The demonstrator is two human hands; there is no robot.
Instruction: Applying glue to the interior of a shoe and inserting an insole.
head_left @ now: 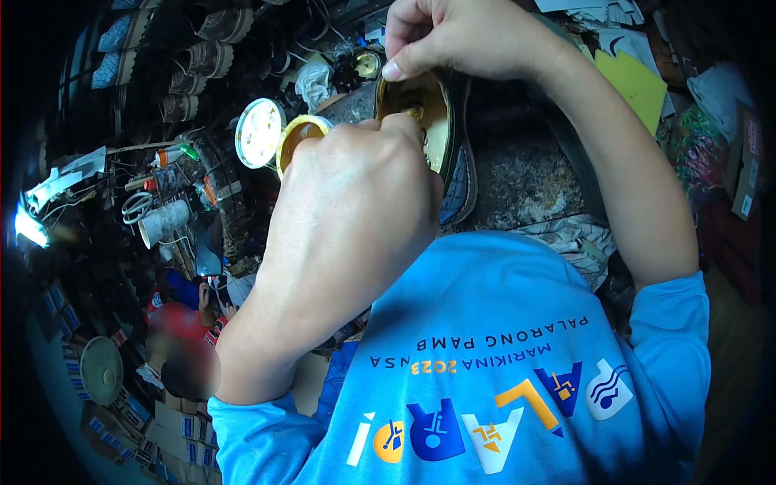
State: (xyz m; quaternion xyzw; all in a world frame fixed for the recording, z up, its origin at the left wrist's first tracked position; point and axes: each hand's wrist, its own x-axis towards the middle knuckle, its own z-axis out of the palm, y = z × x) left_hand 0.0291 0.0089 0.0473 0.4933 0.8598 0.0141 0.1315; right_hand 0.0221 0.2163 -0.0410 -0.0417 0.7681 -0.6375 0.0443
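My right hand [465,40] pinches the upper rim of a shoe piece [437,121] between thumb and fingers. This piece is dark outside, and its cream-yellow inside looks wet and glue-smeared. My left hand [356,190] is curled closed, its knuckles up and its fingertips reaching into the hollow of the piece. Whatever it holds is hidden behind the hand. A brownish-yellow wet clump [414,110] shows just past its fingers. Beside my left hand stands an open tub [305,128] with a yellow-coated rim. The tub's round white lid [260,133], spotted with yellow, lies left of it.
A small open tin [367,65] and a crumpled white rag [314,85] lie beyond the tub. Tools and a white cup [164,223] crowd the left. Several shoes [206,61] sit far left. Yellow sheets [634,89] lie far right. Another person [186,331] is at lower left.
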